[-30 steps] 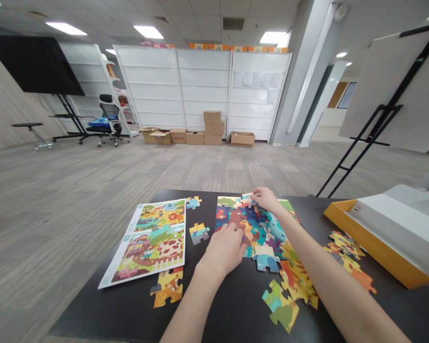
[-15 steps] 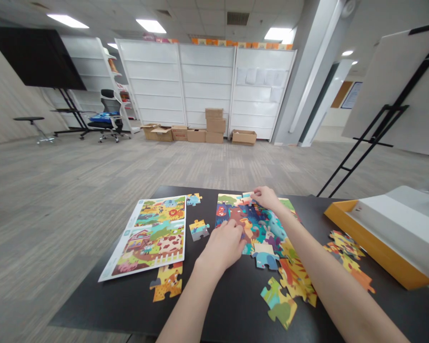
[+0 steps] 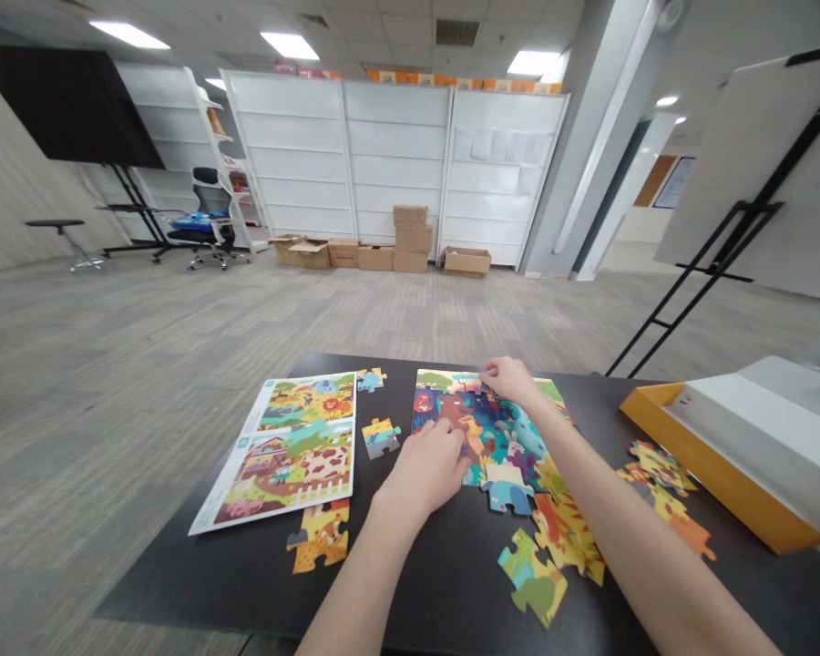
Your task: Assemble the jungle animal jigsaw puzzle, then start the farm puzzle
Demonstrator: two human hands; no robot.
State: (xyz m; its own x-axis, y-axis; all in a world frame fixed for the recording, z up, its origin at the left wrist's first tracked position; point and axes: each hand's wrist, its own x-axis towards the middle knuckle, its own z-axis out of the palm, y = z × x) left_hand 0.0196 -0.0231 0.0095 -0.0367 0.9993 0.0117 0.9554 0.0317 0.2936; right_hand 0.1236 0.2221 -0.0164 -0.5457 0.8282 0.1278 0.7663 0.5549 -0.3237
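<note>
A colourful animal jigsaw puzzle [image 3: 482, 437] lies partly assembled on the black table. My left hand [image 3: 432, 460] rests on its lower left part, fingers lying over the picture and holding nothing. At the top edge, my right hand [image 3: 509, 375] has its fingertips closed on a puzzle piece [image 3: 470, 378], which sits flat among its neighbours; the fingers partly hide it. Just below the puzzle is a loose blue elephant piece [image 3: 507, 490]. Closer to me are a green piece [image 3: 533, 576] and several yellow-orange pieces [image 3: 567, 538], partly under my right forearm.
Left of the puzzle lies a printed picture sheet [image 3: 293, 456], overlapping a leopard piece [image 3: 322, 538]. Two loose pieces, one teal and grey [image 3: 381, 437] and one blue [image 3: 371, 379], lie between. On the right are more pieces [image 3: 662, 469] and an open yellow-and-white box [image 3: 738, 446].
The puzzle piece under my right fingers, raised and tilted before, now lies flat in the top row. My left hand has stayed in place.
</note>
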